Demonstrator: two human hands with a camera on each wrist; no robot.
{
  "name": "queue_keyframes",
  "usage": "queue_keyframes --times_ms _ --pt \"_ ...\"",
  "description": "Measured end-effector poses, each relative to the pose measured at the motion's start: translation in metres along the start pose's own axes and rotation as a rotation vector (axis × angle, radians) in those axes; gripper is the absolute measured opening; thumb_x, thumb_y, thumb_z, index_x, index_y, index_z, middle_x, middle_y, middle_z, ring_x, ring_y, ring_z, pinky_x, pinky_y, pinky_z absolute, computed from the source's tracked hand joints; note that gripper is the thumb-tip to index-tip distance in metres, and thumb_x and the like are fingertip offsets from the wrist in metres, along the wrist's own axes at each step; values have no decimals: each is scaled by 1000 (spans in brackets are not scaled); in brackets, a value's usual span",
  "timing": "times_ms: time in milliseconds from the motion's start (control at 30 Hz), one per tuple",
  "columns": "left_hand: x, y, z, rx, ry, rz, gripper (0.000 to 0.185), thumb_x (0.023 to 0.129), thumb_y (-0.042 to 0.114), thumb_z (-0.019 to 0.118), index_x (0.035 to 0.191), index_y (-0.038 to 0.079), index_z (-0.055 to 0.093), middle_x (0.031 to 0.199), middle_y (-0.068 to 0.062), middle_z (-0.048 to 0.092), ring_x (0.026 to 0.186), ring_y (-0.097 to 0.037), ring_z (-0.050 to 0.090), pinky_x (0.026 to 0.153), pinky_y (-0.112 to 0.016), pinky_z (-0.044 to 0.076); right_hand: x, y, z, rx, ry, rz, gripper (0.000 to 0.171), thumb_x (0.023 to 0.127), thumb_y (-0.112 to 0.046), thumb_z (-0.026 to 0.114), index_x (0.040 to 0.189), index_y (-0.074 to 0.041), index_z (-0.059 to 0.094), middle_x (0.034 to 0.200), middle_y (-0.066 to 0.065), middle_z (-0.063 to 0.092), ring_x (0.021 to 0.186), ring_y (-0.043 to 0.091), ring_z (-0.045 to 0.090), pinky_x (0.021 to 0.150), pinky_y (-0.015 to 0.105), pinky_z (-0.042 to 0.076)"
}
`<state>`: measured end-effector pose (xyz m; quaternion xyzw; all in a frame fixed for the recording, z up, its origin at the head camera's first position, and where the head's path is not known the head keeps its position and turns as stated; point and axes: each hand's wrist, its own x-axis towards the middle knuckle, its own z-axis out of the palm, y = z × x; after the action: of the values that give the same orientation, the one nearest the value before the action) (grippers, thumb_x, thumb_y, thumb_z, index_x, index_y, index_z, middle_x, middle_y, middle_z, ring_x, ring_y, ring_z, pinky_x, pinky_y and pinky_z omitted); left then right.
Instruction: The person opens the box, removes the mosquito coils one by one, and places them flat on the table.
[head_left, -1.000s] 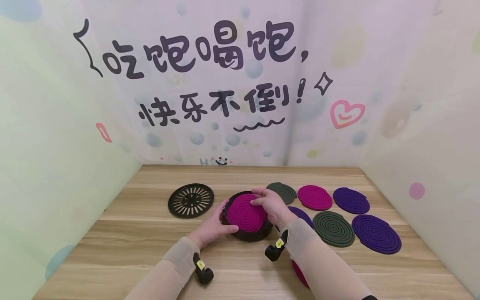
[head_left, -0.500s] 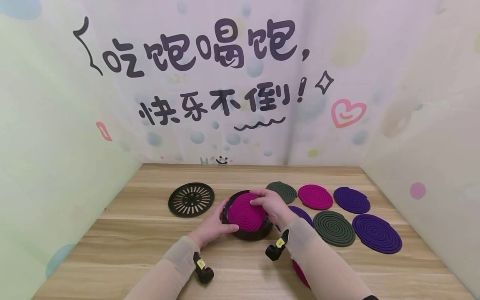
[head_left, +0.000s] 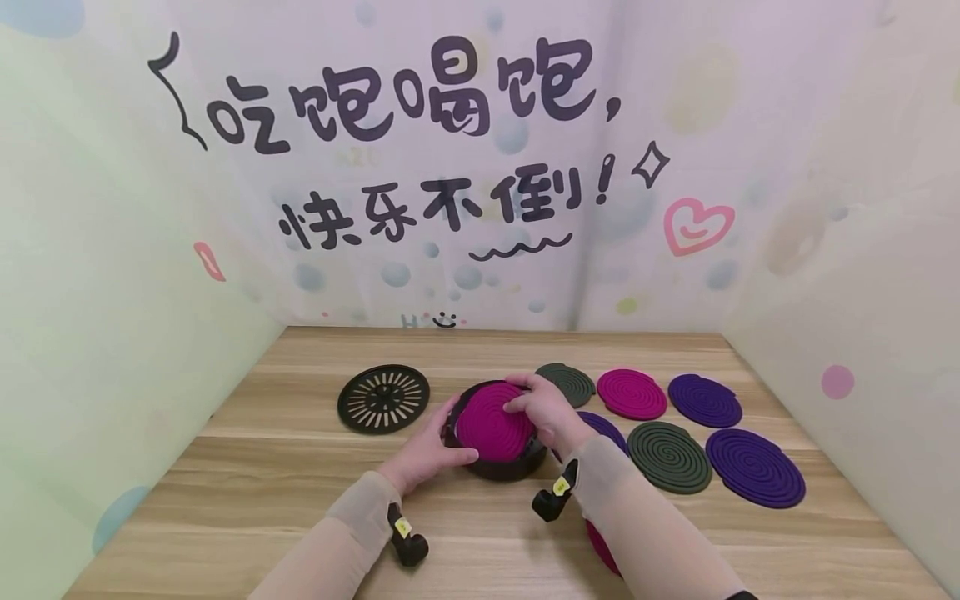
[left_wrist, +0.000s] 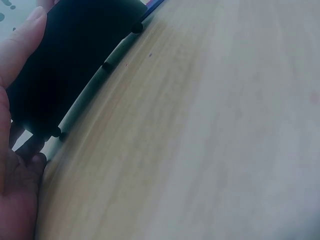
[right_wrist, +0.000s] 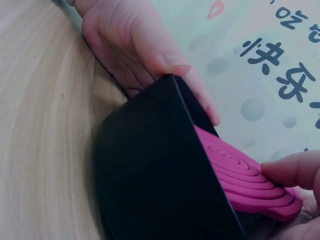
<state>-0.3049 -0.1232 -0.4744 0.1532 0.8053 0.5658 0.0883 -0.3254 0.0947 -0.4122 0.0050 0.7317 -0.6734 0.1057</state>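
A round black mosquito coil holder (head_left: 504, 472) stands on the table with its top uncovered. My left hand (head_left: 426, 454) grips its left side, thumb over the near rim and fingers around the far side. A pink mosquito coil (head_left: 491, 427) lies tilted in the holder's mouth, its right side raised above the rim. My right hand (head_left: 553, 414) pinches that raised edge, with the thumb (right_wrist: 292, 170) on the coil's upper face in the right wrist view. In the left wrist view the holder's dark wall (left_wrist: 75, 55) fills the upper left; the coil is hidden there.
A slotted black lid (head_left: 384, 399) lies flat at the back left. To the right are green (head_left: 669, 457), pink (head_left: 632, 394) and purple coils (head_left: 755, 467) laid out in rows. Another pink coil (head_left: 600, 546) is partly under the right forearm. Curtained walls enclose the table.
My right hand has raised the pink coil's right edge slightly, so the coil tilts a little more. My left hand keeps its grip on the holder.
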Motion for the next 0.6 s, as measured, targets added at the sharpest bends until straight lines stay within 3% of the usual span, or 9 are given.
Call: queue_keyframes --times_ms 300,467,600 --pt "-1 2 0 17 2 -2 104 74 29 83 154 15 17 154 -16 25 139 -32 29 112 -50 23 1 -9 -12 104 27 -8 58 84 8 60 138 -4 44 129 18 46 94 20 57 74 27 51" --pt "-1 0 0 7 4 6 105 74 27 83 154 15 18 154 -16 24 138 -32 30 112 -49 23 -5 -15 -27 162 -21 -9 53 86 7 57 137 -2 46 107 10 61 79 13 60 64 24 50" --pt "0 -2 0 -6 4 14 105 73 26 84 154 15 18 153 -16 25 136 -31 32 111 -48 25 -12 -15 -47 213 -49 14 54 87 6 58 139 -2 44 95 2 63 73 9 61 60 23 50"
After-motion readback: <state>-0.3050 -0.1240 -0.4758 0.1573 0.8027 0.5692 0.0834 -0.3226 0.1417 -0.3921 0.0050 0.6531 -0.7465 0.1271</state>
